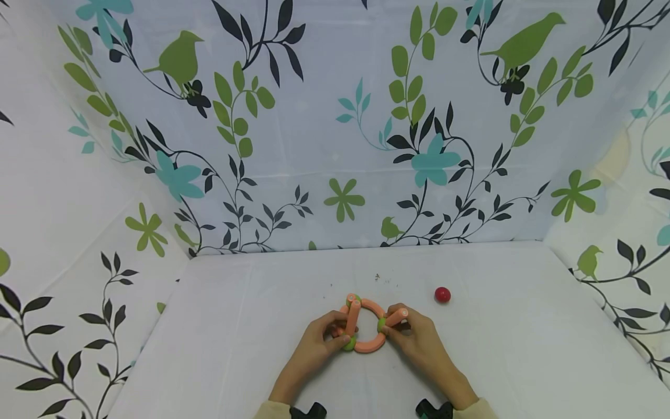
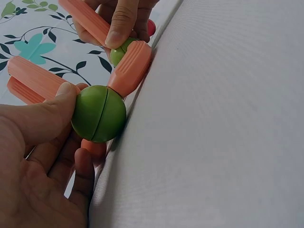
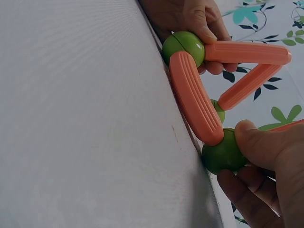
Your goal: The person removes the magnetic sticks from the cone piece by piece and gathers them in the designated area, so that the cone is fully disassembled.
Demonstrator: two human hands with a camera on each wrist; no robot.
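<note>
A ring of curved orange rods (image 1: 369, 345) joined by green balls sits on the white table, with straight orange rods (image 3: 249, 52) sticking up from the balls. At its left side, my left hand (image 1: 319, 337) grips a green ball (image 2: 99, 114), the thumb lying by the base of a straight rod. Opposite, my right hand (image 1: 421, 340) pinches another green ball (image 3: 224, 153) between thumb and fingers, beside a further straight rod (image 1: 396, 317). A third green ball (image 3: 217, 112) shows at the far side of the ring, partly hidden behind the curved rod.
A red ball (image 1: 442, 295) lies on the white table (image 1: 497, 337), beyond and right of my right hand. Cloth printed with leaves and birds (image 1: 324, 116) hangs at the back and along both sides. Small dark specks (image 1: 377, 277) mark the cloth behind the ring.
</note>
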